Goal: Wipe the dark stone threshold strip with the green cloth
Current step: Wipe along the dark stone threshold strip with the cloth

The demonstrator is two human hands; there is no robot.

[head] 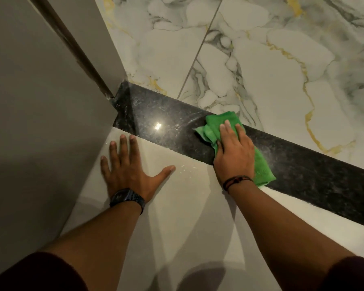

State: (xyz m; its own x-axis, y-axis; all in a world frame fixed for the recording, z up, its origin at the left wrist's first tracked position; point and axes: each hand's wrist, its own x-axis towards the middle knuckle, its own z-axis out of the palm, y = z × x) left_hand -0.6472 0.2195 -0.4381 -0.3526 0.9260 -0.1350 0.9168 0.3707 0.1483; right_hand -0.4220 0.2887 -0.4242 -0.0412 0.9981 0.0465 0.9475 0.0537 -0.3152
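Observation:
A dark speckled stone threshold strip (162, 116) runs diagonally from the wall corner at centre left down to the right edge. A folded green cloth (213, 127) lies on the strip near its middle. My right hand (233, 152) presses flat on top of the cloth, palm down, covering most of it. My left hand (126, 166) rests flat with fingers spread on the plain pale floor tile just in front of the strip, holding nothing. A light reflection shines on the strip left of the cloth.
A grey wall (40, 101) with a dark vertical edge fills the left side and meets the strip's end. Beyond the strip lies white marble-pattern floor tile (271, 59) with gold and grey veins. A few water drops sit on the pale floor tile (187, 217).

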